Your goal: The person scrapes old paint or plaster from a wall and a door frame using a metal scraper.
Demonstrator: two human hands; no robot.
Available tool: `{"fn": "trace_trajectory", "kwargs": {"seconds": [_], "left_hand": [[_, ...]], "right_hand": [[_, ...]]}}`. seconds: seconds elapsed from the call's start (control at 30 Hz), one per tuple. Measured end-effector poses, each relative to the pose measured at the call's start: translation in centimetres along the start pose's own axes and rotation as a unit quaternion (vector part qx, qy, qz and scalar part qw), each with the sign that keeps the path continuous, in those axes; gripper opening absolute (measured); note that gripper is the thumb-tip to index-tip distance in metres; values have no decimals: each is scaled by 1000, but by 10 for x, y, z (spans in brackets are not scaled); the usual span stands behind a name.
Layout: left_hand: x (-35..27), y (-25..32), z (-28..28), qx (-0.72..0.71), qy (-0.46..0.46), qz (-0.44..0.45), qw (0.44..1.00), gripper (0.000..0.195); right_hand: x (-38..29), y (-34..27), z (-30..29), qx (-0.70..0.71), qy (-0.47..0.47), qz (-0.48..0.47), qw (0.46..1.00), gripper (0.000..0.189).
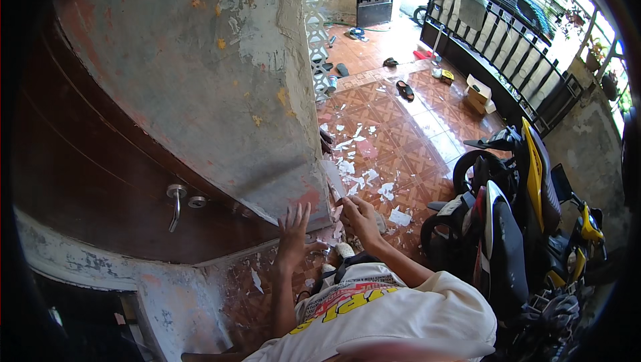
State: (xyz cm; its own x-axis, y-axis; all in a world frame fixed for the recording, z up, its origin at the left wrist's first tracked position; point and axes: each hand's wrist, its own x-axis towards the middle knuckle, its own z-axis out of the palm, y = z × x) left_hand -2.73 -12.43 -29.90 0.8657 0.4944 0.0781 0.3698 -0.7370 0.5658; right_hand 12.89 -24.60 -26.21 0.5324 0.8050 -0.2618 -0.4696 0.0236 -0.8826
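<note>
My right hand (361,218) grips a flat scraper (332,178), its pale blade angled up along the corner edge of the bare plastered wall (210,86). From here I cannot tell whether the blade touches the plaster. My left hand (293,234) is raised with spread fingers and holds nothing, close to the lower part of the wall; contact is unclear. Grey plaster shows patches of old pink and yellow paint. White peeled flakes (356,182) lie scattered over the patterned tile floor (400,147) beyond the corner.
Parked motorcycles (501,242) crowd the right side. To the left is a dark brown door (110,182) with a metal lever handle (175,207). Sandals (404,90) and an open cardboard box (479,94) lie near the black metal gate (496,36).
</note>
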Motion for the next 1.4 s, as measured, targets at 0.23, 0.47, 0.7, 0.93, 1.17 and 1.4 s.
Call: {"fn": "trace_trajectory", "kwargs": {"seconds": [0.23,0.47,0.7,0.93,1.17,1.4], "left_hand": [[3,13,1,-138,-5,64,988,56],[2,11,-9,-260,67,44,962,42],[-1,9,-16,-255,136,41,956,35],[-5,-12,4,-225,316,-16,922,35],[-10,-22,2,-542,393,-126,732,25],[-2,-20,-13,-760,388,-221,473,29]], "right_hand": [[-6,14,4,35,-12,17,999,28],[-9,13,8,32,-31,32,999,28],[-9,0,23,-20,-73,25,997,29],[-1,-21,44,-52,-114,9,992,28],[7,-22,59,-39,-148,27,988,30],[16,-24,67,-59,-156,22,986,29]]}}
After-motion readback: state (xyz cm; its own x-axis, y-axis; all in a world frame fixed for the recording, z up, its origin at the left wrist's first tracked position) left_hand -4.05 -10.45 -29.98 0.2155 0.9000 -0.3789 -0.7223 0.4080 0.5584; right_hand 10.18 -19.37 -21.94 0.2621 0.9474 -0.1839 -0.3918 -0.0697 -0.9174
